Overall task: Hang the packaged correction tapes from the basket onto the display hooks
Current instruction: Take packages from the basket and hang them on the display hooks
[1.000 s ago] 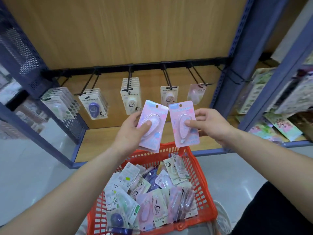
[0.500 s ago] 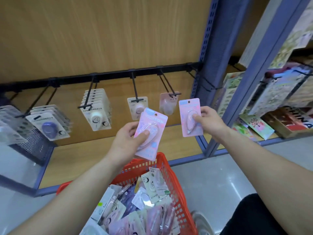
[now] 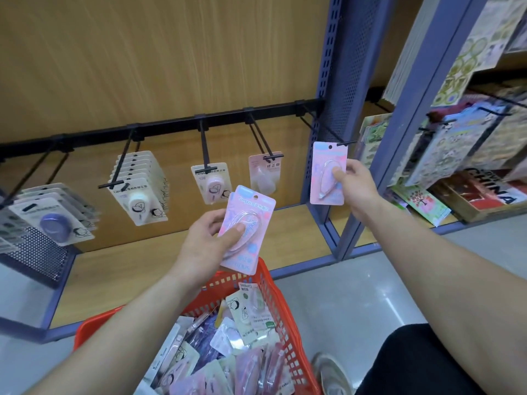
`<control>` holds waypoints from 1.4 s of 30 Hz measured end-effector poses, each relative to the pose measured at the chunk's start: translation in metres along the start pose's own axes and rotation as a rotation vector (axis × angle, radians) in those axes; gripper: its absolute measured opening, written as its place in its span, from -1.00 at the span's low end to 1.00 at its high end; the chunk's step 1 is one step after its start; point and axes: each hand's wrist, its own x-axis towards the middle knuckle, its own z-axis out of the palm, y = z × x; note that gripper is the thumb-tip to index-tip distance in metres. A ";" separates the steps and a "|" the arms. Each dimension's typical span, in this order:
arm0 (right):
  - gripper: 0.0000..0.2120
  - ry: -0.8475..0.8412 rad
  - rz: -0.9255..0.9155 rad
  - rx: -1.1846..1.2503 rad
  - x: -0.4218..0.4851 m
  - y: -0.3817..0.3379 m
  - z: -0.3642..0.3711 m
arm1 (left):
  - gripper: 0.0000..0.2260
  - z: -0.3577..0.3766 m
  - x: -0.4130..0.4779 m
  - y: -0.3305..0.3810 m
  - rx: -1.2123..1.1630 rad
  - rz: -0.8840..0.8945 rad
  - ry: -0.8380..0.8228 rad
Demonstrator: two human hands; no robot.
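Note:
My right hand (image 3: 355, 186) pinches a pink and blue packaged correction tape (image 3: 328, 173) and holds it up beside the tip of the rightmost black display hook (image 3: 328, 129); the pack's hole sits just left of the tip. My left hand (image 3: 211, 243) grips a small stack of the same pink packs (image 3: 248, 229) above the red basket (image 3: 273, 295), which holds several more packaged tapes (image 3: 225, 352). Other hooks on the black rail (image 3: 171, 129) carry hung packs: purple (image 3: 54, 220), white (image 3: 139, 192), lilac (image 3: 211, 181) and pale pink (image 3: 265, 172).
A blue perforated upright (image 3: 342, 81) stands just right of the rightmost hook. Beyond it, a neighbouring shelf bay holds sticker sheets and books (image 3: 456, 155). A wooden shelf board (image 3: 159, 266) lies under the hooks. My shoe (image 3: 333, 374) rests on the grey floor beside the basket.
My right hand has lifted its pack up and right, to the tip of the rightmost hook. The view has swung right and closer; my left hand keeps its packs above the basket.

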 end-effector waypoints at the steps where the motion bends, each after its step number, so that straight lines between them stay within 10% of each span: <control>1: -0.87 0.012 -0.002 0.011 -0.001 -0.001 -0.001 | -0.73 0.001 0.000 0.001 -0.006 0.000 0.002; 13: -0.68 0.041 0.004 -0.052 0.004 0.003 0.006 | -0.76 0.005 -0.001 0.002 -0.050 0.001 -0.006; 18: -0.42 0.066 0.153 -0.499 -0.002 0.006 0.017 | -0.77 0.012 -0.002 0.002 -0.085 0.000 0.027; 26: -0.69 -0.704 0.058 -0.156 -0.098 -0.036 0.063 | -0.59 0.011 0.002 0.007 -0.104 0.011 0.181; 31: -0.73 -0.657 -0.012 -0.101 -0.111 -0.035 0.069 | -0.45 0.009 -0.004 0.011 -0.112 0.040 0.156; 37: -0.81 -0.641 0.033 0.002 -0.096 -0.030 0.055 | -0.81 0.009 0.002 0.012 -0.061 0.079 0.147; 42: -0.73 -0.324 -0.004 0.016 -0.061 -0.014 0.023 | -0.88 0.012 0.001 0.010 0.015 0.079 0.142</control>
